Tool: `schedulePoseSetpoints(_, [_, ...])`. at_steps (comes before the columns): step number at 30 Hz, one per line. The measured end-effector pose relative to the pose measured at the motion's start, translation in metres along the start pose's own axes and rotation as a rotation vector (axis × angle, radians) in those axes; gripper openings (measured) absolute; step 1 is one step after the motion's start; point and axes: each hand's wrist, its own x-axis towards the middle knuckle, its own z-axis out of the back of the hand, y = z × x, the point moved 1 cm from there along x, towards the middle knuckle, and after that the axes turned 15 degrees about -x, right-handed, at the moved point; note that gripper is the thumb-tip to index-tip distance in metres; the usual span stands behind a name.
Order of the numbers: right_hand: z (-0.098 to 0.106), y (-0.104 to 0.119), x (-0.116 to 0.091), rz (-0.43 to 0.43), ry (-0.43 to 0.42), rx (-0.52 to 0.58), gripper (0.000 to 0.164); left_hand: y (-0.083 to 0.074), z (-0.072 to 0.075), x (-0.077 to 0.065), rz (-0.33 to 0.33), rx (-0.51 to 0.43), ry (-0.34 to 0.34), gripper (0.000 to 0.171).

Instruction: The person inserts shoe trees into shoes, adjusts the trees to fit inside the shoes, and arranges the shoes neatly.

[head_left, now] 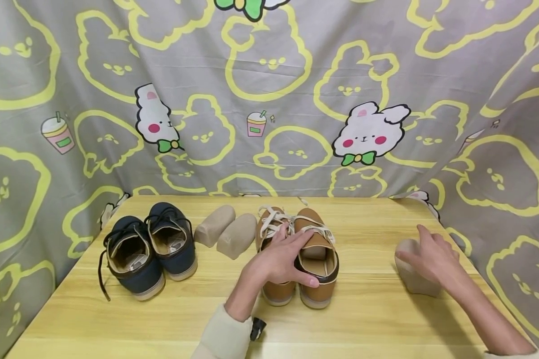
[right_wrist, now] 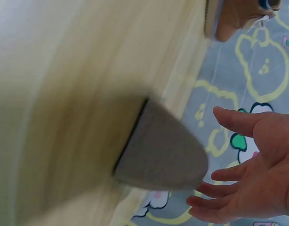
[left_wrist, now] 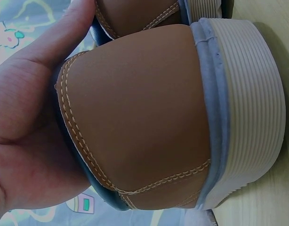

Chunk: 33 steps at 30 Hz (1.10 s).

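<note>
My left hand (head_left: 280,259) rests spread across a pair of brown lace-up shoes, its thumb over the heel opening of the right shoe (head_left: 322,294) and its other fingers toward the white laces. The left shoe (head_left: 278,294) is partly hidden beneath it. A beige shoe insert (head_left: 314,252) shows inside the right shoe. In the left wrist view, a brown heel (left_wrist: 135,113) fills the middle, with the palm at its collar. At the table's right side, my right hand (head_left: 431,257) is beside another beige insert (right_wrist: 163,150), fingers extended and fingertips near its rounded end.
Left of the brown shoes, two more beige inserts (head_left: 238,234) lie side by side. A pair of dark blue shoes (head_left: 134,279) with black laces stands farther left on the wooden table (head_left: 368,324). A patterned grey curtain (head_left: 278,149) encloses the back and sides.
</note>
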Motion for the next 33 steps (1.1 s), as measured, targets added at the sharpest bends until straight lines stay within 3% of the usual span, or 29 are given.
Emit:
schedulePoseSetpoints(9, [-0.009,-0.026,-0.002,0.0,-0.019,-0.045,0.094,-0.001,0.0,0.0,0.003,-0.006,0.001,0.108])
schedulePoseSetpoints(22, [-0.015,-0.029,-0.005,0.066,0.197,-0.005,0.103,0.0,-0.001,0.0,0.006,-0.003,-0.003,0.108])
schedulePoseSetpoints(33, [-0.022,-0.027,-0.007,0.084,0.247,0.008,0.113,0.0,-0.001,0.0,0.007,-0.004,-0.006,0.108])
